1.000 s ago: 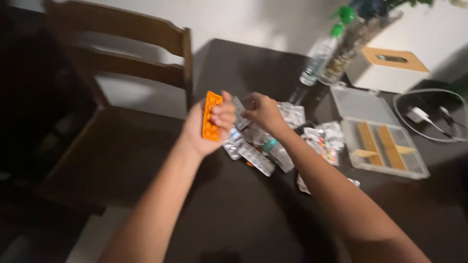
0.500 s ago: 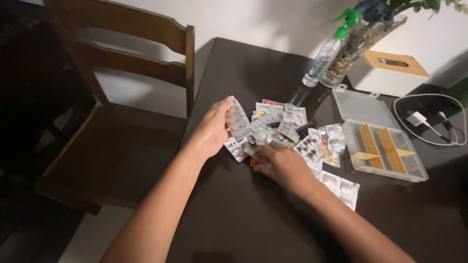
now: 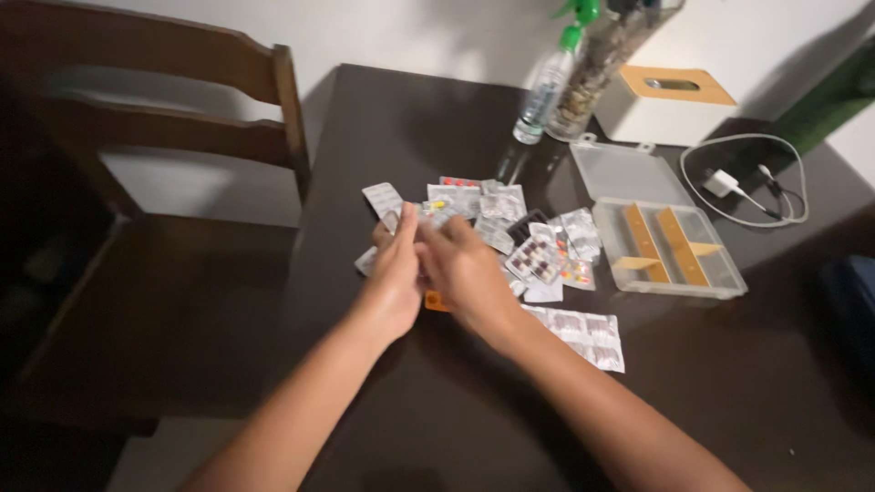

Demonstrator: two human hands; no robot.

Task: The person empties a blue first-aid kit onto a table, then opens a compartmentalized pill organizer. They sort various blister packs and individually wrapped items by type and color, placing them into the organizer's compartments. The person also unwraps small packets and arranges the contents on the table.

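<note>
Two bare hands meet over a dark bench, seen from above. The left hand [image 3: 398,273] stands on edge with its fingers bunched narrow and pointing away from the person; a small silver blister strip [image 3: 384,199] shows just past its fingertips, though whether the fingers pinch it cannot be told. The right hand [image 3: 467,269] lies palm down, pressed against the left, its fingers curled narrow over a heap of pill blister packs [image 3: 510,223]; what it grips, if anything, is hidden under the fingers.

An orange blister pack [image 3: 436,302] peeks out from under the right hand, on the side nearest the person. To the right of that hand, a long silver blister sheet [image 3: 583,333] lies flat beside the wrist. Farther right, well apart from both hands, sits a clear plastic organiser box [image 3: 720,273] with its lid open and yellow dividers inside.

Beyond the hands, at the far edge of the bench, stand a clear spray bottle [image 3: 544,91] with a green top and a white tissue box [image 3: 629,114]. A white charger and cable [image 3: 743,182] lie to the far right. A wooden chair [image 3: 173,155] stands to the left of the left hand.
</note>
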